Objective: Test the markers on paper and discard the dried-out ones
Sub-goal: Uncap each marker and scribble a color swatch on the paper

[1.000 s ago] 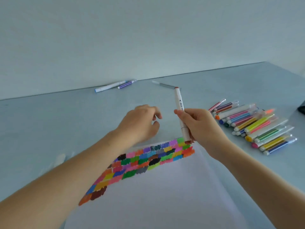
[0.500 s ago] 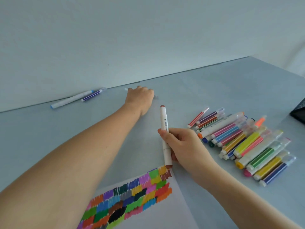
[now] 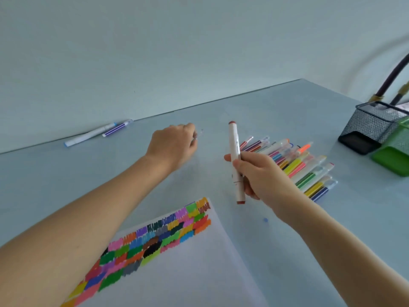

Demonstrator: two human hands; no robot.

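The right hand (image 3: 261,173) gripped a brown marker (image 3: 235,162) upright; the left hand (image 3: 174,147), beyond it, closed on something blurred.

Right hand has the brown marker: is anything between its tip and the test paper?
Nothing visible. The right hand grips the brown marker upright above bare table, its lower tip just off the paper beyond the far right corner. The marker pile lies further right, outside that path.

Wire-mesh holder (image 3: 374,125); matt paper (image 3: 188,273)
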